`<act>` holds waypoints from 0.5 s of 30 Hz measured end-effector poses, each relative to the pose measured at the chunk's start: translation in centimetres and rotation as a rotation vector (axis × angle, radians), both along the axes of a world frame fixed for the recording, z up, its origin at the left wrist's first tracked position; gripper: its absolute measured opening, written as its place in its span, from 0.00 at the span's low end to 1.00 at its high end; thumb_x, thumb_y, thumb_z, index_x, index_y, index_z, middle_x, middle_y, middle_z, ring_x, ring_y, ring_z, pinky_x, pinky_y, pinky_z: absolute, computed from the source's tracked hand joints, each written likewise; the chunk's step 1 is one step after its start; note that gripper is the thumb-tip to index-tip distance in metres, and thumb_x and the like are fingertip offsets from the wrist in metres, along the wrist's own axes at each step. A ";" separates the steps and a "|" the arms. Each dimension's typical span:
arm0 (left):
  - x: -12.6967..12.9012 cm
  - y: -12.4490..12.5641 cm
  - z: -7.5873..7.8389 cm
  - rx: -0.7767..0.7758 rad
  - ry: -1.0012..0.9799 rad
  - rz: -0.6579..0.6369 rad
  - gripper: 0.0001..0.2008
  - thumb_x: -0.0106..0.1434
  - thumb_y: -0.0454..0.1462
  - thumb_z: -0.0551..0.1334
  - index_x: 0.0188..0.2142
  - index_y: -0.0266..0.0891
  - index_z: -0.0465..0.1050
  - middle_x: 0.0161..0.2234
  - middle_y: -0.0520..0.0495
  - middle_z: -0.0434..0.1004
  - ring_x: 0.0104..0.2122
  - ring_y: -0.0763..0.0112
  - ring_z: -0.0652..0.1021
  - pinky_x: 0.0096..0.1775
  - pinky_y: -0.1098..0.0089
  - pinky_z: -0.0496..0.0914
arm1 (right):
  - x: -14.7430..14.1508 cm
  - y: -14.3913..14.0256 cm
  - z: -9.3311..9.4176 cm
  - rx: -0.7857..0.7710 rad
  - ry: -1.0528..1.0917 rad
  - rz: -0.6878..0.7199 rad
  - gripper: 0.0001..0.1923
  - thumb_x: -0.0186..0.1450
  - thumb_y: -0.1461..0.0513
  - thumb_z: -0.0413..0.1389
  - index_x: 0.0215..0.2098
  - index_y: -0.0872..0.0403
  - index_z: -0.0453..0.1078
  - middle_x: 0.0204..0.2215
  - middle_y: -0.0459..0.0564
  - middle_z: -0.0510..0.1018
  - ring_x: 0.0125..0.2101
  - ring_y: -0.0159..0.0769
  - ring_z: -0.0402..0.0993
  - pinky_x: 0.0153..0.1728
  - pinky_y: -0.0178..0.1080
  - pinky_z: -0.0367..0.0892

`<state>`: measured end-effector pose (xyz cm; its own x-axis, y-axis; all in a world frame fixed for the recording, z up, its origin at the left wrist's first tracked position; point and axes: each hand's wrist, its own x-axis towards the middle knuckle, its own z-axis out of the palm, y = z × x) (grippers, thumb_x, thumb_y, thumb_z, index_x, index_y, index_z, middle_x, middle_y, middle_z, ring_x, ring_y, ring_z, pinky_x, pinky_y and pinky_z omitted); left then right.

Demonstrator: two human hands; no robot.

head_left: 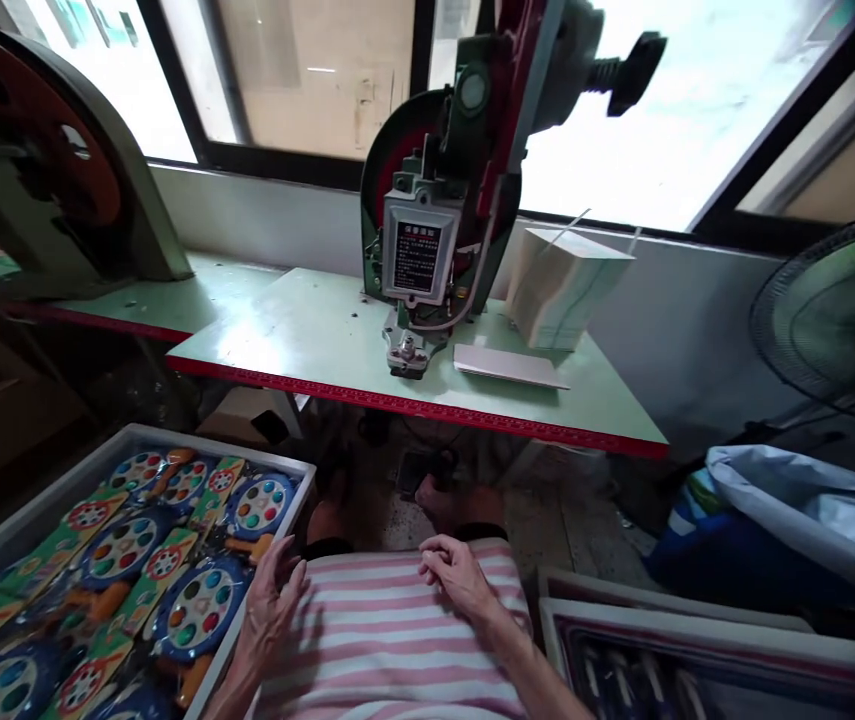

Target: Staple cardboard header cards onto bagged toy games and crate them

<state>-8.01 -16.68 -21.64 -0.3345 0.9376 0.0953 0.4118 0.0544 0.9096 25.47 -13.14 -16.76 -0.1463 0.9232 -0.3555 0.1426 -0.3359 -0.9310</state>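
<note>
Seated at a green bench (307,340) with a red front edge, facing a green eyelet-type press (434,230). Left hand (266,605) resting on the striped lap, fingers loosely spread and gripping nothing, fingertips just beside the rim of a grey tray (299,475) at the left. Right hand (457,575) lying on the lap as well, fingers relaxed and slightly curled, empty. Tray packed with carded toy packs (198,605): round blue dial toys under clear blister on bright printed backing, overlapping one another in layers. Judged light, card backing stiff but bendable, blister smooth and likely slippery and prone to denting; best taken by the card edge rather than by the plastic dome. Nearest pack lying just beside the left hand, against the tray wall. On the bench, a flat pale card (509,365) beside the press foot and a tall stack of cards (562,285) behind it, near the window sill. Open bench surface left of the press; front edge well apart from the hands, with the knees and a floor pedal below. Second tray (697,625) at the right, contents dark and unclear. Bagged bundle (794,510) and fan (839,310) crowding the right side; a second machine (52,170) closing off the far left.
</note>
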 end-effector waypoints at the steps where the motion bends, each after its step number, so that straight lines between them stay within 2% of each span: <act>1: 0.2 0.3 0.2 0.002 0.003 -0.009 0.25 0.63 0.52 0.64 0.55 0.43 0.72 0.54 0.40 0.77 0.44 0.55 0.84 0.46 0.54 0.81 | 0.0 0.1 0.1 0.005 0.003 0.002 0.21 0.60 0.46 0.60 0.38 0.55 0.74 0.26 0.51 0.82 0.24 0.35 0.75 0.22 0.33 0.63; 4: 0.8 1.3 0.3 0.018 0.026 -0.040 0.24 0.62 0.53 0.64 0.52 0.43 0.75 0.54 0.39 0.78 0.42 0.55 0.85 0.43 0.56 0.82 | 0.6 1.5 1.5 0.114 0.002 -0.012 0.21 0.62 0.46 0.60 0.38 0.55 0.75 0.26 0.51 0.82 0.24 0.35 0.76 0.24 0.35 0.67; 6: 1.3 2.2 0.3 0.040 0.051 -0.075 0.23 0.62 0.54 0.64 0.50 0.43 0.78 0.53 0.40 0.80 0.47 0.52 0.84 0.44 0.56 0.82 | 1.8 3.4 4.1 0.247 -0.034 -0.058 0.20 0.64 0.47 0.59 0.39 0.55 0.76 0.27 0.52 0.83 0.25 0.36 0.77 0.26 0.36 0.70; 8: 2.1 3.0 0.3 0.050 0.066 -0.106 0.23 0.60 0.55 0.65 0.47 0.45 0.80 0.52 0.42 0.82 0.50 0.49 0.83 0.45 0.57 0.82 | 3.9 6.1 8.1 0.410 -0.096 -0.146 0.19 0.66 0.47 0.58 0.41 0.54 0.77 0.28 0.51 0.83 0.25 0.37 0.78 0.27 0.37 0.72; 11: 3.7 3.9 0.6 0.011 0.046 -0.147 0.22 0.58 0.55 0.66 0.45 0.46 0.82 0.49 0.43 0.85 0.51 0.49 0.83 0.48 0.57 0.82 | 8.3 11.6 15.5 0.681 -0.255 -0.331 0.19 0.68 0.47 0.57 0.43 0.52 0.78 0.32 0.51 0.84 0.29 0.39 0.79 0.34 0.39 0.74; 13: 4.8 4.2 1.0 -0.042 0.005 -0.195 0.22 0.57 0.55 0.65 0.44 0.47 0.83 0.49 0.44 0.85 0.50 0.49 0.83 0.47 0.58 0.82 | 11.6 16.0 19.8 0.844 -0.456 -0.409 0.18 0.69 0.48 0.58 0.44 0.52 0.78 0.34 0.51 0.85 0.34 0.41 0.80 0.39 0.41 0.74; 15: 5.9 4.4 1.2 -0.087 -0.037 -0.231 0.21 0.56 0.55 0.65 0.43 0.49 0.84 0.48 0.45 0.86 0.50 0.49 0.84 0.46 0.59 0.82 | 14.4 20.5 22.5 0.897 -0.744 -0.386 0.16 0.67 0.51 0.60 0.48 0.50 0.77 0.40 0.51 0.85 0.39 0.44 0.80 0.43 0.44 0.72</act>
<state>-2.09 -12.25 -20.48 -0.1118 0.9937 0.0023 0.3889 0.0416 0.9203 39.83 7.34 5.78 0.1584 0.8217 0.5475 0.7708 0.2436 -0.5886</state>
